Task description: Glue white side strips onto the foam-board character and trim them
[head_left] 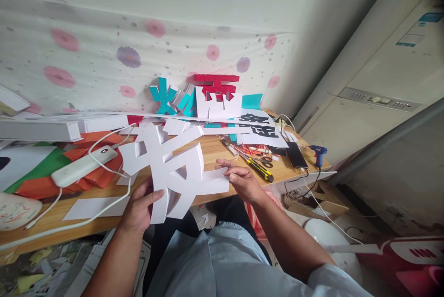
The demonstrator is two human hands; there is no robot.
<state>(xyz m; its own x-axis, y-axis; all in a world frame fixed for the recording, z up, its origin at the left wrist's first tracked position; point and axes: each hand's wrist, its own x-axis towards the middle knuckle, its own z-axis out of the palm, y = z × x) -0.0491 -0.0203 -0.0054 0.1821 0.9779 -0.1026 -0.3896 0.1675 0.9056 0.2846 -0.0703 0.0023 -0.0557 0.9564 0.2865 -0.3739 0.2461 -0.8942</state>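
Observation:
A large white cut-out character (164, 172) with raised side strips is held up over the table's front edge. My left hand (140, 204) grips its lower left leg, the thumb lying on the white face. At its right end, my right hand (244, 181) pinches the tip of the lower right arm between thumb and fingers. A loose white strip (99, 207) lies on the wood left of the cut-out. Behind it stand a turquoise cut-out character (163, 98) and a red one (217, 78), with white card in front of the red one.
On the wooden table (208, 149) lie a yellow utility knife (260, 170), scissors (266, 160), a phone (296, 154) and a printed sheet (260, 126). A blue glue gun (318, 151) is at the right corner. A white power strip (84, 166) with cables lies left.

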